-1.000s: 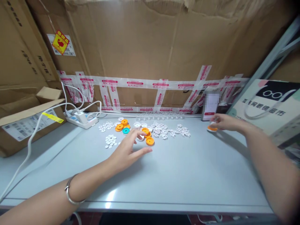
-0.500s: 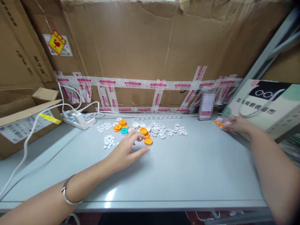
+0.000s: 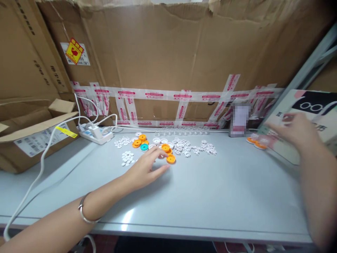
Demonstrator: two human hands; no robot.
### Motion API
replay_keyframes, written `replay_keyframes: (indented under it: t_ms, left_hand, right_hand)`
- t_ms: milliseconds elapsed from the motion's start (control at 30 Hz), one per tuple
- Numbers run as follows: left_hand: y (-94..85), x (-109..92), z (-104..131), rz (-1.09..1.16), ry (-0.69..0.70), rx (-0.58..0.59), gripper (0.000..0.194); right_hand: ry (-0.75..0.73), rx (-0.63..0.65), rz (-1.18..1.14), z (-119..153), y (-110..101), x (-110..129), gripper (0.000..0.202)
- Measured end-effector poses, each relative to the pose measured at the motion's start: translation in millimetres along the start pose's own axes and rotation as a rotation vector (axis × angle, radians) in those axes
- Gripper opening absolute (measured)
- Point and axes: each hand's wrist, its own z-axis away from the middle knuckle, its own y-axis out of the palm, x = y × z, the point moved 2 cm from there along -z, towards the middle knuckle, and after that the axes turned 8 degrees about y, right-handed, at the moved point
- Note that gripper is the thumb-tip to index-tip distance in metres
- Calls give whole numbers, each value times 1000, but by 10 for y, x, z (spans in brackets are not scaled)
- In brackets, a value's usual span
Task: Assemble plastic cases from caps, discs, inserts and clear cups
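Note:
My left hand (image 3: 150, 165) hovers low over the table with thumb and fingers apart. Its fingertips are beside an orange round plastic piece (image 3: 171, 159), and I cannot tell if they touch it. More orange discs (image 3: 142, 138), white discs (image 3: 156, 141) and a teal one (image 3: 144, 147) lie behind the hand. My right hand (image 3: 297, 131), blurred by motion, is raised in front of a paper bag (image 3: 284, 149). Its fingers look stretched apart, with nothing visible in them. To its left, several orange pieces with whitish tops (image 3: 260, 144) rest on the table.
Small white round pieces (image 3: 127, 159) and white openwork parts (image 3: 183, 146) lie in piles. A row of clear pieces (image 3: 184, 131) runs along the back. A phone (image 3: 239, 121) leans against cardboard. A power strip (image 3: 97, 135) and an open carton (image 3: 37, 140) stand left.
My right hand has let go of the orange-and-white pieces and risen to the right, across the bag. My left hand stays nearly where it was. The whole view has shifted slightly.

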Motion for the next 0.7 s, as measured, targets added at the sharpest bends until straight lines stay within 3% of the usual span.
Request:
replay_keyframes:
  t_ms: [67,133,233,333,433,533,633,700]
  left_hand:
    - [-12,-7,-12,-13,28,10,16]
    - [-34,6,-34,-39,57,3,16]
    - [-128,103,-80,-129,63,-65,21]
    - [-340,328,-118,-323,-67,-79,24]
    - [-683,636,-84,-502,-279,-128,23]
    - [-977,940,29,-565,-453,-84,15]
    - [-1088,1171,153,-566,-609,62,5]
    - [-1079,1257,206,-554,-672,154,11]
  right_hand:
    - [-9,-112,-212,151,-157,331,36]
    - [-177,-123,-379,387,-221,686,26]
    - [-482,1,-478,831,-136,1114,25]
    - [-691,206,-478,1262,29,1378,15]
    - [-953,474,-445,1595,113,1543,14]
    - [-1030,586,-436,1720,93,1598,17]
    - [-1020,624,-441,1707,73,1587,17]
    - [-1010,644,-443,1683,82,1573,17]
